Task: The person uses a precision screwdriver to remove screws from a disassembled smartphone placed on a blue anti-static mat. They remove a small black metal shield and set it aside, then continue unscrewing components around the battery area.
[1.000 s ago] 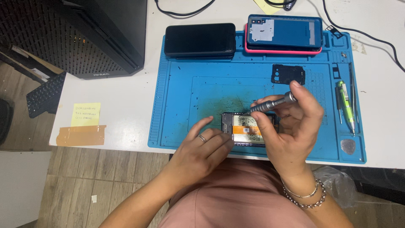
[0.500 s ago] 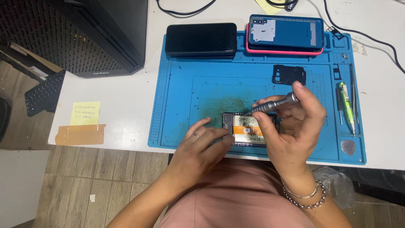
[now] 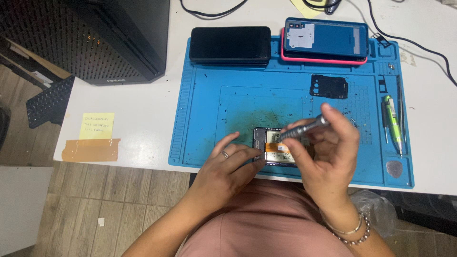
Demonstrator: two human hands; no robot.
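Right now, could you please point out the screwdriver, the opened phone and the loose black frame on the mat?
screwdriver [image 3: 304, 128], head view, on the middle of its grey metal shaft.
opened phone [image 3: 271, 143], head view, on its exposed inside near the left end.
black frame [image 3: 328, 86], head view, on its centre.

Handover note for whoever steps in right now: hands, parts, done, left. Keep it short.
Left hand: fingers braced on the left edge of the opened phone, holding it on the blue mat.
Right hand: grip shut on the screwdriver, tip down over the phone's internals.
Black frame piece lies on the mat, upper right.
Done: phone open, internals exposed.
Left: whatever the driver is working on; which screws remain cannot be told.
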